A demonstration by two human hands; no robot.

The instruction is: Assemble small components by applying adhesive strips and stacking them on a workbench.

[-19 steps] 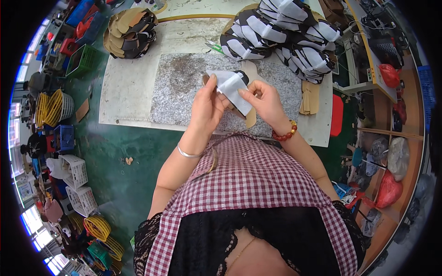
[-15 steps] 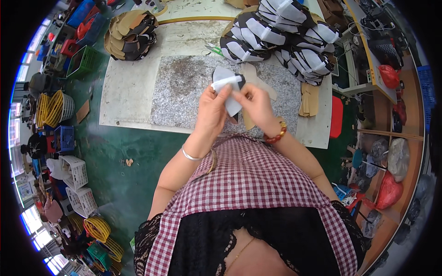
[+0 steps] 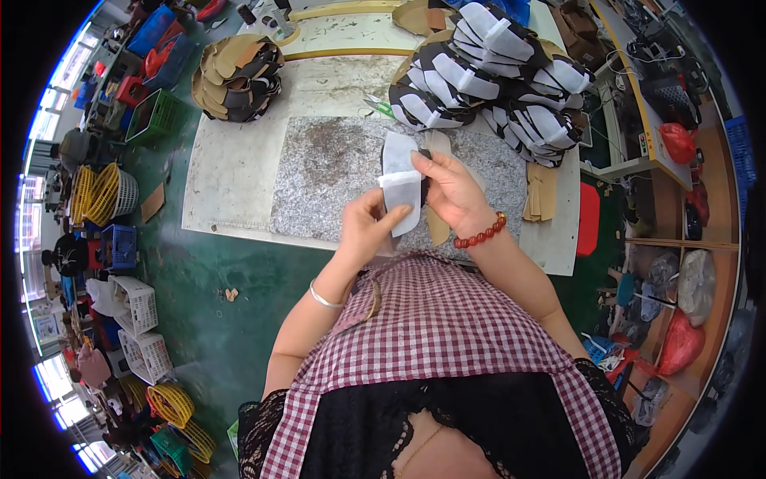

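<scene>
Between my hands is a shoe upper piece [image 3: 401, 164], black fabric backed with white lining and crossed by a bright white strip. My left hand [image 3: 372, 225] pinches its lower end, thumb on top. My right hand [image 3: 453, 188] grips its right upper edge, the thumb lying on the white face. Under the piece lies a speckled grey stone slab [image 3: 319, 176] on the table. Partly hidden by my right hand, a beige shaped piece [image 3: 438, 145] rests on the slab.
Stacked black-and-white upper pieces [image 3: 455, 76] crowd the table's far right. Tan and black pieces [image 3: 235, 76] are piled at far left. Green-handled thread snips [image 3: 381, 106] lie beyond the slab. Tan pieces [image 3: 540, 191] sit at the right edge. A red stool top [image 3: 588, 218] stands beside the table.
The piece has turned more upright and its white face is now spread out. My right hand has moved up along its edge, and my left hand has shifted down to the lower end.
</scene>
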